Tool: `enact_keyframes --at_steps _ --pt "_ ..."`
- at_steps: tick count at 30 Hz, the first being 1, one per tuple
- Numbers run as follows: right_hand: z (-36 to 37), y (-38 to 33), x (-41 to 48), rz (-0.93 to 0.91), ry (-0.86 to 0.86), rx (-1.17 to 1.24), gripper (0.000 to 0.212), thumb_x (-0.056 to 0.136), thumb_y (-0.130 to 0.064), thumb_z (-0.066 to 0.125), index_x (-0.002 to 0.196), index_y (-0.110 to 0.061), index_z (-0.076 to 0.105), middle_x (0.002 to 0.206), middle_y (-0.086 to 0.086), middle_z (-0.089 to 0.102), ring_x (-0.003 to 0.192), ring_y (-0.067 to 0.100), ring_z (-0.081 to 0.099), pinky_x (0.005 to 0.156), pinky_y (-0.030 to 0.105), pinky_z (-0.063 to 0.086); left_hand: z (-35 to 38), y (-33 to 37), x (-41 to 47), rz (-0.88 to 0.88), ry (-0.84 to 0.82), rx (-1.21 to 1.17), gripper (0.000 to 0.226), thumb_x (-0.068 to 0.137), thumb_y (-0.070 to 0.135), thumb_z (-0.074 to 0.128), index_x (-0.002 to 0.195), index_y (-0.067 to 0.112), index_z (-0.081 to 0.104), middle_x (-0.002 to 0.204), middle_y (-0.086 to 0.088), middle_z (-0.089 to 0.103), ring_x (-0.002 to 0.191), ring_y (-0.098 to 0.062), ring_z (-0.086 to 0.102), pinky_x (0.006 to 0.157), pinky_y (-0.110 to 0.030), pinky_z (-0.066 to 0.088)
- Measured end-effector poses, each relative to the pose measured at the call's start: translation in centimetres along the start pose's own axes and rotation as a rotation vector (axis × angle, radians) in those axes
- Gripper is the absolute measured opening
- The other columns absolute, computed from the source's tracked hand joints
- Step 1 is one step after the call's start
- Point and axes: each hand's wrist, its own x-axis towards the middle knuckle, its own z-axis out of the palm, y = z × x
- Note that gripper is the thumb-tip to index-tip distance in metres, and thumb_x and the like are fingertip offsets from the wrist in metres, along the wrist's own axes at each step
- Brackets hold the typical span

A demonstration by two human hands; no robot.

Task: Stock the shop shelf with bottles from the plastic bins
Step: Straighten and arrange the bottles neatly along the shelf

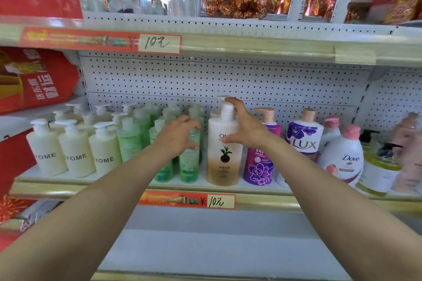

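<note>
- Cream-and-gold pump bottle (225, 155) is standing upright near the front edge of the shelf (262, 198), about the middle of the view.
- Right hand (244, 128) is reaching to it with fingers spread wide: the forefinger is lying against the white pump head, and the thumb is touching the bottle's shoulder.
- Left hand (180, 137) is hovering at 9 o'clock of that bottle, fingers apart and half curled in front of the top of a green bottle (189, 164); motion blur is hiding whether it is touching.
- More green bottles (129, 141) are standing in rows behind and at 9 o'clock of the left hand.
- White YOME bottles (76, 157) are filling the shelf further toward 9 o'clock.
- At 3 o'clock of the held bottle, a purple bottle (259, 166) is standing just beside it, partly behind the right wrist; then a LUX bottle (304, 139) and a Dove bottle (342, 159).
- At 6 o'clock, a handwritten price tag (220, 201) is sitting on the shelf's gold rim.
- White pegboard (205, 80) is backing the shelf at 12 o'clock.
</note>
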Motion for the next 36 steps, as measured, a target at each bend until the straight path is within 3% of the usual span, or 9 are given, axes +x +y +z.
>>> enact_keyframes --at_steps 9,16,22,26,29,36 --pt "0.05 0.37 -0.11 -0.017 -0.004 0.041 0.107 0.068 -0.018 0.090 0.146 -0.041 0.020 0.125 0.003 0.056 0.105 0.026 0.060 0.093 0.043 0.052 0.04 -0.04 0.13 0.009 0.001 -0.023 0.051 0.077 0.030 0.081 0.122 0.025 0.057 0.134 0.001 0.049 0.117 -0.023 0.050 0.092 -0.033 0.041" --pt "0.14 0.51 0.05 -0.027 0.003 0.037 0.107 0.069 -0.019 0.090 0.148 -0.040 0.020 0.122 -0.001 0.053 0.106 0.024 0.058 0.089 0.035 0.050 0.06 -0.15 0.15 0.007 0.003 -0.032 0.052 0.076 0.030 0.081 0.122 0.026 0.057 0.133 0.002 0.050 0.118 -0.023 0.049 0.091 -0.032 0.040" --pt "0.15 0.46 0.15 -0.040 0.003 0.035 0.107 0.069 -0.019 0.090 0.148 -0.038 0.020 0.130 0.003 0.054 0.114 0.024 0.055 0.095 0.038 0.049 -0.01 0.03 0.11 0.003 0.001 -0.022 0.053 0.076 0.029 0.081 0.123 0.025 0.057 0.132 0.001 0.050 0.116 -0.022 0.050 0.091 -0.031 0.040" --pt "0.20 0.42 0.35 -0.045 0.007 0.032 0.106 0.070 -0.020 0.090 0.149 -0.038 0.021 0.120 -0.002 0.052 0.106 0.021 0.054 0.085 0.030 0.044 -0.03 0.10 0.00 -0.006 -0.006 -0.017 0.052 0.076 0.029 0.082 0.122 0.025 0.057 0.131 0.001 0.050 0.115 -0.022 0.050 0.091 -0.032 0.042" --pt "0.23 0.51 0.40 -0.048 0.011 0.037 0.105 0.069 -0.019 0.090 0.149 -0.036 0.022 0.125 0.001 0.054 0.105 0.018 0.052 0.083 0.026 0.039 0.02 0.17 0.05 -0.012 -0.002 -0.018 0.052 0.076 0.029 0.082 0.121 0.025 0.057 0.131 0.002 0.050 0.114 -0.023 0.050 0.092 -0.033 0.042" --pt "0.03 0.98 0.21 -0.044 0.009 0.086 0.106 0.068 -0.018 0.091 0.148 -0.037 0.023 0.140 0.003 0.051 0.126 0.022 0.050 0.097 0.033 0.044 0.07 0.17 0.06 -0.015 -0.003 -0.024 0.052 0.076 0.028 0.082 0.122 0.024 0.057 0.131 0.002 0.049 0.115 -0.023 0.051 0.091 -0.032 0.042"
